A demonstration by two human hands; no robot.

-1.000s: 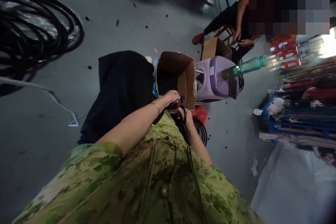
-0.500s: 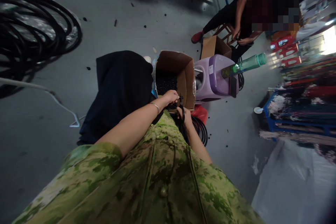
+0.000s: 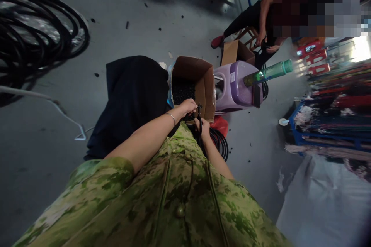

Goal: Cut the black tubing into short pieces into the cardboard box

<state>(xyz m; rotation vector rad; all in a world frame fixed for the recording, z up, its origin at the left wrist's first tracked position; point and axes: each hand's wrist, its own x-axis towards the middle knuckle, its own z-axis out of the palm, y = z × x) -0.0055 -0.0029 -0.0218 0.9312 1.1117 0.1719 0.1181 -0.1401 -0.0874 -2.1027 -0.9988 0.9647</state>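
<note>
Right hand (image 3: 205, 126) closed around a black cable (image 3: 199, 117), the end sticking up just above the fist. Left hand (image 3: 188, 107) touching the same cable end from the other side, fingers curled on it; exact pinch too small to tell. Silver bracelet (image 3: 172, 117) on the left wrist. Cable runs down into a black coil (image 3: 220, 142) by the right forearm, on the floor. Both hands sit right over the near edge of an open cardboard box (image 3: 207, 85) with small black pieces (image 3: 183, 90) inside. Dark cloth (image 3: 133, 100) left of the box, purple container (image 3: 239, 88) right of it with a green bottle (image 3: 269, 72) on top. 2nd person sitting beyond, hands (image 3: 268, 46) over another cardboard box (image 3: 236, 52). Big black hose coil (image 3: 37, 34) far left on the grey floor (image 3: 145, 27).
</note>
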